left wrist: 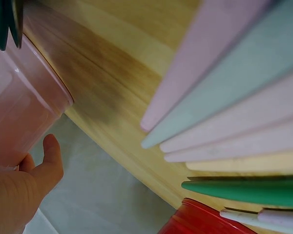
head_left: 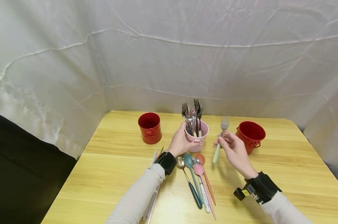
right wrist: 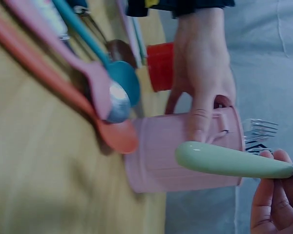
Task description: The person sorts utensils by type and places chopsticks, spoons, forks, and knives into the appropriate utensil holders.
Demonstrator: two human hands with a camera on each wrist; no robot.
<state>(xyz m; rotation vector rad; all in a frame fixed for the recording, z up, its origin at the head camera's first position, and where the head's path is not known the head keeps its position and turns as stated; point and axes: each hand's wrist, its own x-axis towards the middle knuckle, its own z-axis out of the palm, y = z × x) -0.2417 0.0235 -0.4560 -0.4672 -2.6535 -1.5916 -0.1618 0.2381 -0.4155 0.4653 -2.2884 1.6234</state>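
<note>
A left sleeve (head_left: 138,194) and a right sleeve (head_left: 285,208) lie closest, entering from 7 and 4 o'clock. Between them on the bench (head_left: 292,174), spoons (head_left: 198,170) point their bowls roughly to 11 o'clock; slender sticks (left wrist: 219,102) pass beneath the left forearm. Beyond, the right hand (head_left: 234,148) has thumb and fingertips pinched together on a fork (head_left: 216,153): tines between 12 and 1 o'clock, pale-green handle end between 6 and 7, long axis slanting slightly. The fork is at 3 o'clock from the pink cup (head_left: 203,140), apart from it. The left hand (head_left: 180,141) is clamped round that cup, whose forks (head_left: 191,115) stand tines up. Red buckets flank it, one (head_left: 150,133) at 9 o'clock, one (head_left: 246,143) at 3.
</note>
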